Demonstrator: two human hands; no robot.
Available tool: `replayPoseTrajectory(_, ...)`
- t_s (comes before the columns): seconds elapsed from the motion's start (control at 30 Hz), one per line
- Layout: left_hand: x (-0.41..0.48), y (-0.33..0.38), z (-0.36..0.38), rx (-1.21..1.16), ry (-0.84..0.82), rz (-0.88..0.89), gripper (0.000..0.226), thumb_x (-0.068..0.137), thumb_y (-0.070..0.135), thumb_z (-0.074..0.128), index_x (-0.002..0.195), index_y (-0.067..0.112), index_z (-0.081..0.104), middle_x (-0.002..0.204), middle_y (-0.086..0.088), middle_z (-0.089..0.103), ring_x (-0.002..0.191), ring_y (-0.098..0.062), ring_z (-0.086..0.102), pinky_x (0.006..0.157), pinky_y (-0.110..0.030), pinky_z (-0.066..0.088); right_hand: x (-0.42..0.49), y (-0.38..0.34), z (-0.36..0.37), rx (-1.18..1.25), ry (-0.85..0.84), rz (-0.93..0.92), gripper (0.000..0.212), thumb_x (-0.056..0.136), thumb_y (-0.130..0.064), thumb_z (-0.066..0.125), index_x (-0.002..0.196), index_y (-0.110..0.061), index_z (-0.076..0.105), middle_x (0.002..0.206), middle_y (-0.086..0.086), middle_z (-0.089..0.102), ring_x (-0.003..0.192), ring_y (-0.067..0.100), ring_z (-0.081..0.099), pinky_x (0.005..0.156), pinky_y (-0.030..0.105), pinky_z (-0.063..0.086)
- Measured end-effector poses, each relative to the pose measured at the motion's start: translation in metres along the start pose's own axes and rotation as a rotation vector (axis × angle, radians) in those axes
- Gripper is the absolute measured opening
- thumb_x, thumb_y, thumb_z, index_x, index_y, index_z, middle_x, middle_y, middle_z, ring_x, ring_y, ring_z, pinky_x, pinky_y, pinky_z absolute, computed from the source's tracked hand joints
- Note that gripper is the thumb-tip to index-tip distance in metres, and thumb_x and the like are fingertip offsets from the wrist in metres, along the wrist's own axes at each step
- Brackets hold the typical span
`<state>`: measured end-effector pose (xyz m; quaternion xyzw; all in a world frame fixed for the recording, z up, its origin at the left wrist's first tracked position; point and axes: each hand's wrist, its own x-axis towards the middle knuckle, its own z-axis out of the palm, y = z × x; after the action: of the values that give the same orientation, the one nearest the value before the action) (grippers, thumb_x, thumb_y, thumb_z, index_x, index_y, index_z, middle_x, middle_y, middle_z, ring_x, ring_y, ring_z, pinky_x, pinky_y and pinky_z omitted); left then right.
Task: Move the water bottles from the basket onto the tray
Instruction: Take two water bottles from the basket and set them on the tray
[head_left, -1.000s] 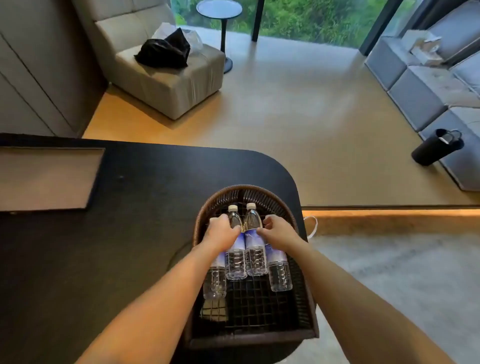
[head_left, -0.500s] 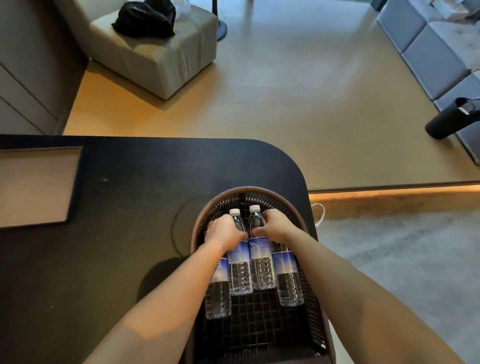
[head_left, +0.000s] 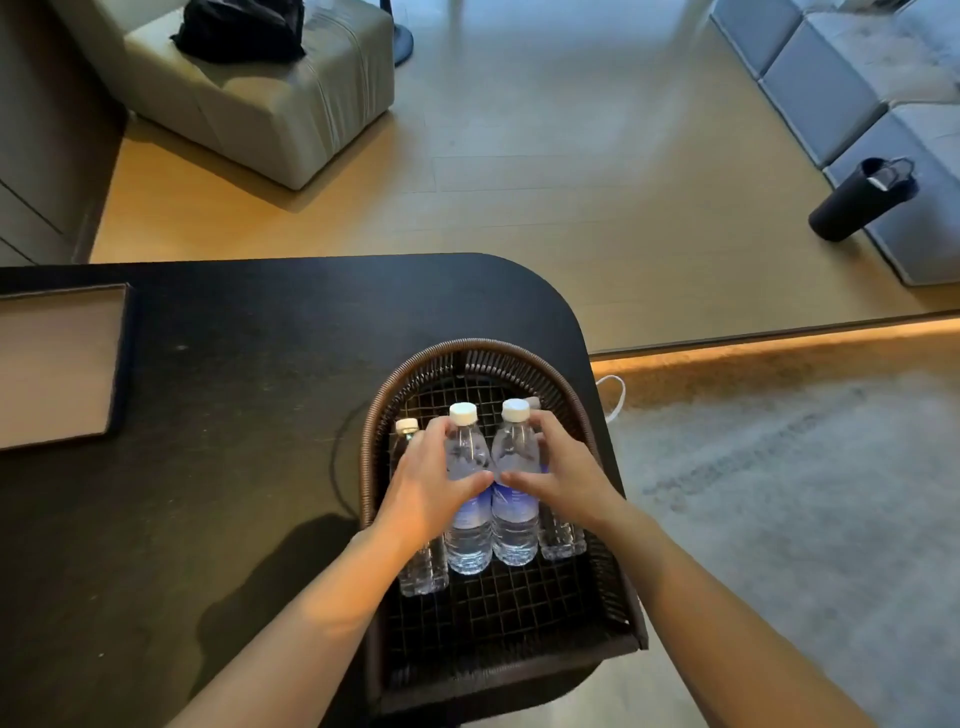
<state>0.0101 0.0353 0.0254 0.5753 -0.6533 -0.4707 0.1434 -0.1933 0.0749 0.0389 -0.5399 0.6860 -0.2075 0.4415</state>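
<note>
Bottles: four water bottles lie in the basket (head_left: 582, 426), side by side, long axes running near to far, caps at the far end.
Left hand (head_left: 431, 483): closed around the left inner bottle (head_left: 469, 535), fingers over its upper body, thumb across the label.
Right hand (head_left: 558, 473): closed around the right inner bottle (head_left: 514, 525) in a mirrored grasp; the two thumbs nearly meet between the bottles.
Lift state: both inner bottles appear tilted, cap ends raised above the outer pair; whether the bases have left the mesh floor cannot be told.
Remaining bottles: left outer bottle (head_left: 422, 571) lies partly under the left wrist; right outer bottle (head_left: 561, 538) lies just beside the right hand.
Tray (head_left: 57, 364): on the black table (head_left: 234, 415), far left of the basket, well apart from it, partly out of frame.
Key relation: the tray lies to the left of both hands; the left hand is the nearer one.
Obstruction: the raised left wall of the basket stands between bottles and tray; the bottles probably need to clear it before moving left.
Progress: judged early; no bottle is on the visible part of the tray.
</note>
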Motion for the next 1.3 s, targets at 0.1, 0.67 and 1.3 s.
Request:
replayPoseTrajectory(0.1, -0.026, 0.002, -0.001, -0.039, 0.024, 0.06, 0.053, 0.081, 0.032, 0.087, 0.123, 0.032, 0.054, 0.11, 0.016, 0.068, 0.1, -0.006, 0.067, 0.083, -0.025, 0.052, -0.031, 0.001, 0.011, 0.026, 0.121, -0.047, 0.067, 0.082, -0.025, 0.085, 0.138, -0.032, 0.048, 0.124, -0.011, 0.07, 0.114, 0.004, 0.067, 0.1, 0.039, 0.057)
replayPoseTrajectory(0.67, -0.169, 0.006, -0.071, 0.038, 0.317, 0.463, 0.066, 0.075, 0.033, 0.092, 0.131, 0.017, 0.061, 0.118, -0.001, 0.073, 0.108, -0.019, 0.07, 0.088, -0.033, 0.061, -0.187, -0.084, 0.079, 0.018, 0.677, -0.307, 0.071, 0.082, -0.026, 0.087, 0.141, -0.028, 0.048, 0.136, 0.0, 0.066, 0.122, 0.009, 0.061, 0.1, 0.029, 0.058)
replayPoseTrajectory(1.3, -0.276, -0.146, -0.254, -0.018, 0.518, 0.07, 0.071, 0.075, 0.031, 0.091, 0.137, 0.024, 0.056, 0.125, 0.0, 0.069, 0.117, -0.021, 0.067, 0.096, -0.046, 0.06, -0.152, -0.236, 0.278, 0.171, 0.275, -0.346, 0.063, 0.085, -0.021, 0.085, 0.14, -0.025, 0.054, 0.136, -0.003, 0.065, 0.119, 0.009, 0.06, 0.106, 0.041, 0.055)
